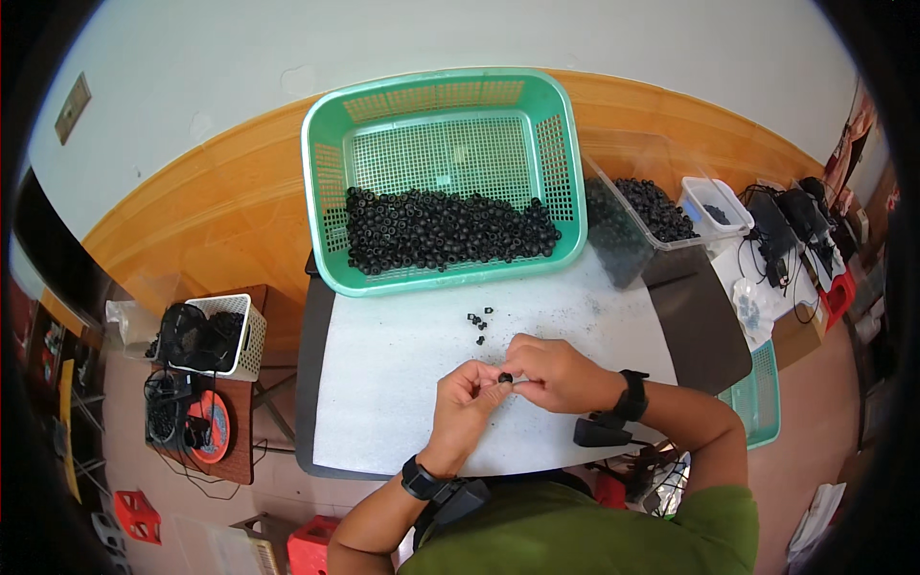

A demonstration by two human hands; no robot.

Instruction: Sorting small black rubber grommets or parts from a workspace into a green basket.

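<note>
Over the white sheet (383, 383) on the table, my two hands meet. A small black ring-shaped part (505, 379) is pinched in the fingertips of my left hand (466, 401). From the right, my right hand (551, 372) has its fingers closed at the same part; whether it grips a second tiny piece there cannot be made out. Just beyond my hands lie several small black pieces (478, 324) on the sheet. Behind them stands a green plastic basket (444, 286), its near half filled with a heap of black ring-shaped parts (441, 230).
To the right of the basket is a clear plastic bin (628, 254) of black parts, beside a small white tub (717, 206). A low brown table at left carries a white basket (251, 340) and a red-rimmed dish (222, 436). Another green basket (757, 398) sits below the table's right edge.
</note>
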